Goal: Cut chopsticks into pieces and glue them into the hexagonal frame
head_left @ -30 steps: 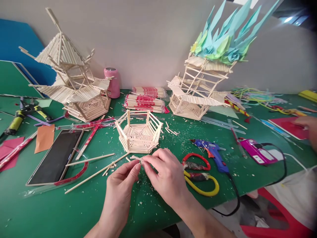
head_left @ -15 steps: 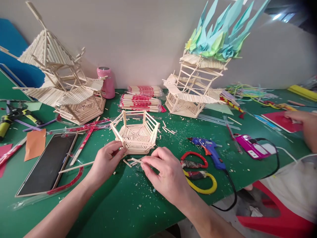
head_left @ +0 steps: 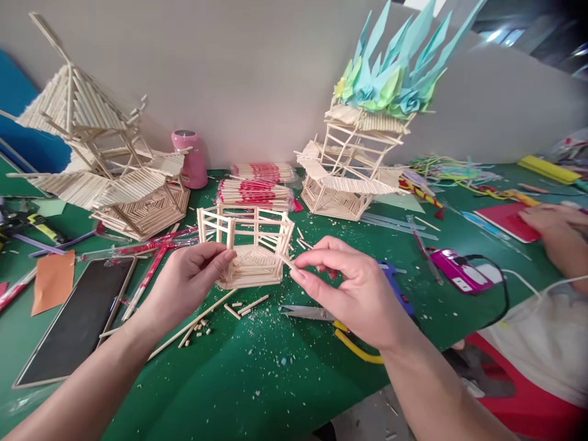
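Observation:
A small hexagonal frame of wooden sticks (head_left: 257, 278) stands on the green table, with posts and rails around a patterned floor. My left hand (head_left: 195, 272) is closed on its near-left corner post, thumb and index finger pinching it. Between the thumb and fingertips of my right hand (head_left: 346, 288) is a short wooden stick (head_left: 287, 261), its far tip close to the frame's right front corner; whether it touches I cannot tell. Cut stick pieces (head_left: 245, 306) and one long stick (head_left: 190, 327) lie in front of the frame. Scissors (head_left: 312, 313) rest beneath my right hand.
Behind stand a stick pagoda (head_left: 105, 177), a stick tower with blue paper leaves (head_left: 358, 165), a pink bottle (head_left: 195, 162) and bundled sticks (head_left: 255, 195). A phone (head_left: 73, 324) lies left. To the right are a partly hidden glue gun (head_left: 397, 285), a magenta box (head_left: 463, 269) and another person's hand (head_left: 555, 220).
My right hand has risen and moved right with the short stick, nearer the frame's right front corner. The frame is tilted less toward me. My left hand remains at its corner.

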The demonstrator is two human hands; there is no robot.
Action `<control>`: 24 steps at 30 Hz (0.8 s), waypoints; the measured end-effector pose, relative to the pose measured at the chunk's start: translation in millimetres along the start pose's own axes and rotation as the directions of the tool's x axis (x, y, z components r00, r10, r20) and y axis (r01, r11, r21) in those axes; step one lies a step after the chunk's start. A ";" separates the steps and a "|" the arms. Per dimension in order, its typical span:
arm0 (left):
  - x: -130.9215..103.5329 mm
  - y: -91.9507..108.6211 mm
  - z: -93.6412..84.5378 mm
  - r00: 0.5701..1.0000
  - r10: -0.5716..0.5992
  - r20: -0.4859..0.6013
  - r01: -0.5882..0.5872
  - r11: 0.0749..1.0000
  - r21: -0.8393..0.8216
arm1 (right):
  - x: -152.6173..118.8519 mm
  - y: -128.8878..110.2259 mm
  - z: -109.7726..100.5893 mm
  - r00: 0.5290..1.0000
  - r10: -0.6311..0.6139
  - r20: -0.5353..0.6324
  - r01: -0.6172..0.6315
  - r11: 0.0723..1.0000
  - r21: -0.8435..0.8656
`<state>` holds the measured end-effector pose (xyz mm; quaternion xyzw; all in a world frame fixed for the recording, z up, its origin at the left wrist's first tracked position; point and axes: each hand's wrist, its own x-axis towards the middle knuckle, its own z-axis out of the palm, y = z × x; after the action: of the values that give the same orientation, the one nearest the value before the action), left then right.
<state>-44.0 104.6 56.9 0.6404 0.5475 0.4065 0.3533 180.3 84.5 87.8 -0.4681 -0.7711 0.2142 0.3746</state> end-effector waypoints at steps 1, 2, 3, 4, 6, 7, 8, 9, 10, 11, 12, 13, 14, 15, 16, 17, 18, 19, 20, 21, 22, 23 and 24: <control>0.4 1.3 -0.8 1.000 -0.007 0.005 0.007 1.000 -0.003 | 3.1 -0.6 -2.5 1.000 -0.003 -0.005 0.003 1.000 0.005; 0.6 2.2 -1.7 1.000 -0.017 0.012 0.017 1.000 -0.016 | 6.1 -1.3 -4.6 1.000 -0.005 -0.012 0.005 1.000 0.010; 0.4 2.8 -2.5 1.000 -0.024 0.017 0.025 0.999 -0.035 | 8.9 -2.0 -6.3 1.000 -0.009 -0.016 0.009 1.000 0.014; -0.1 3.1 -3.4 0.999 -0.030 0.020 0.031 0.998 -0.057 | 11.8 -2.9 -7.8 1.000 -0.014 -0.018 0.014 1.000 0.019; -1.3 2.8 -5.2 0.999 -0.042 0.020 0.044 0.993 -0.105 | 17.6 -4.8 -10.1 1.000 -0.029 -0.005 0.029 0.999 0.033; -2.0 2.3 -6.0 0.998 -0.051 0.021 0.054 0.990 -0.127 | 20.6 -5.8 -10.8 0.999 -0.036 0.006 0.036 0.999 0.040; -2.5 1.6 -6.7 0.998 -0.062 0.024 0.065 0.987 -0.150 | 23.6 -6.7 -11.3 0.999 -0.041 0.021 0.040 0.998 0.044; -2.9 1.0 -7.2 0.997 -0.075 0.027 0.078 0.982 -0.175 | 26.7 -7.6 -11.4 0.998 -0.046 0.037 0.044 0.998 0.046; -2.9 0.4 -7.6 0.995 -0.092 0.028 0.096 0.974 -0.206 | 29.8 -8.4 -11.3 0.997 -0.051 0.056 0.049 0.998 0.043; -2.7 0.0 -8.0 0.993 -0.113 0.027 0.116 0.964 -0.239 | 32.8 -9.1 -10.9 0.995 -0.057 0.078 0.054 0.998 0.038; -2.2 -0.2 -8.3 0.991 -0.132 0.022 0.133 0.953 -0.271 | 35.8 -9.9 -10.3 0.993 -0.063 0.105 0.060 0.998 0.031; -1.6 -0.2 -8.6 0.989 -0.149 0.014 0.146 0.943 -0.299 | 38.6 -10.7 -9.6 0.988 -0.072 0.134 0.069 0.997 0.025; -0.9 -0.1 -9.1 0.987 -0.162 0.006 0.155 0.935 -0.319 | 41.3 -11.6 -8.7 0.983 -0.082 0.163 0.080 0.997 0.016; -0.3 -0.1 -9.7 0.986 -0.167 0.000 0.158 0.931 -0.329 | 44.0 -12.6 -7.7 0.978 -0.091 0.190 0.092 0.996 0.002; 0.1 -0.3 -10.4 0.986 -0.168 -0.003 0.158 0.930 -0.332 | 46.6 -13.9 -6.5 0.971 -0.098 0.218 0.104 0.994 -0.020; 0.4 -0.6 -11.3 0.986 -0.169 -0.003 0.158 0.930 -0.331 | 49.1 -15.3 -5.2 0.964 -0.108 0.241 0.123 0.991 -0.049; 0.4 -1.2 -12.1 0.985 -0.171 0.002 0.162 0.929 -0.332 | 51.7 -17.0 -3.7 0.957 -0.119 0.265 0.147 0.985 -0.087; 0.3 -2.0 -13.0 0.984 -0.177 0.005 0.168 0.927 -0.335 | 54.1 -18.9 -2.0 0.947 -0.137 0.290 0.180 0.975 -0.127; 0.1 -2.9 -13.7 0.983 -0.184 0.009 0.176 0.924 -0.340 | 56.5 -21.0 0.0 0.936 -0.159 0.314 0.219 0.961 -0.168; 0.0 -3.7 -14.3 0.981 -0.193 0.012 0.185 0.918 -0.350 | 58.9 -23.0 2.3 0.923 -0.186 0.336 0.265 0.942 -0.206; 0.0 -4.3 -14.7 0.979 -0.203 0.011 0.193 0.910 -0.366 | 61.0 -25.0 4.8 0.910 -0.211 0.356 0.307 0.921 -0.241; 0.1 -4.6 -15.0 0.976 -0.215 0.009 0.202 0.901 -0.385 | 63.0 -26.9 7.3 0.899 -0.230 0.373 0.344 0.898 -0.273; 0.3 -4.5 -15.2 0.973 -0.230 0.008 0.214 0.889 -0.404 | 64.8 -28.6 9.9 0.890 -0.244 0.386 0.372 0.878 -0.302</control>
<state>-59.6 105.7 59.3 0.4790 0.5287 0.4799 0.5107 138.3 128.4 125.5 -0.3557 -0.9151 0.0795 0.1726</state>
